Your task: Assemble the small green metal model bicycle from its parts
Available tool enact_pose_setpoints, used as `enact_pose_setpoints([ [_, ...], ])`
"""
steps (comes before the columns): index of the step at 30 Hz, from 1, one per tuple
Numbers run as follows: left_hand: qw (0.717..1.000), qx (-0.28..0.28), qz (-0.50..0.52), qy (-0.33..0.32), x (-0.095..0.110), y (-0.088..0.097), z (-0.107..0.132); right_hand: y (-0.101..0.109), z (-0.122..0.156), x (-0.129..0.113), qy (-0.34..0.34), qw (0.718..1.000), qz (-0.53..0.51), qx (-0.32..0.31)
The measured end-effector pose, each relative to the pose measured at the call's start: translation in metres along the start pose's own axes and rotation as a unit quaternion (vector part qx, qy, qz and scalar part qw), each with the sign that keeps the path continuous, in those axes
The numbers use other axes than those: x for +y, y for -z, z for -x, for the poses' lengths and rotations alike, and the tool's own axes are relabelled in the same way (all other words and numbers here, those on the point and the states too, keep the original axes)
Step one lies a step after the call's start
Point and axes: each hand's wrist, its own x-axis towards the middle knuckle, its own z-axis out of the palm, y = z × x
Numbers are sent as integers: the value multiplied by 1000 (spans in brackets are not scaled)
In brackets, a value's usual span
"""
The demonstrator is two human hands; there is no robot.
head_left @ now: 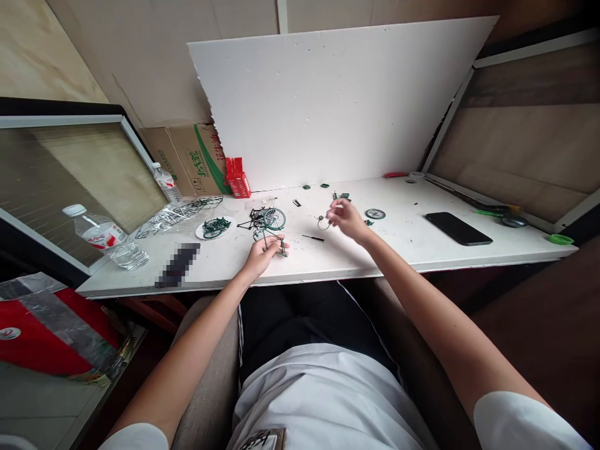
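My left hand (265,253), near the table's front edge, is closed on a small dark green model bicycle frame (282,245). Just beyond it is a spoked toy wheel (274,219), with black parts beside it; I cannot tell whether the wheel is joined to the frame. Over the middle of the table, my right hand (345,219) has its fingers pinched together. At its fingertips is a thin curved piece (323,223), too small to name. A small screwdriver (312,237) lies between the hands. Another loose wheel (375,214) rests right of my right hand.
A white plate (201,235) of green parts stands left, with black part frames (187,211) behind. Water bottles (107,237), a red box (238,178) and a carton (185,159) are farther left. A black phone (458,229) lies right. A white foam board (337,106) stands behind.
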Motion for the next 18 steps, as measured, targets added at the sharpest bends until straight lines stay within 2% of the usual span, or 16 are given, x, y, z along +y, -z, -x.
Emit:
enact_pose_setpoints([
  [2,1000,-9,-1,-9,0,-1,0,-34,11,0,-8,997,-40,-69],
  [4,1000,-18,-11,-22,0,-2,0,-63,19,-1,-17,992,-63,-109],
  [8,998,-38,-30,-45,-2,-2,-1,-101,24,-4,-6,989,-83,-124],
  [13,994,-48,-60,-80,-5,0,-1,-115,21,1,1,993,-89,-82],
  [18,994,-40,-71,-71,-6,0,-2,-111,23,8,2,994,-68,-80],
])
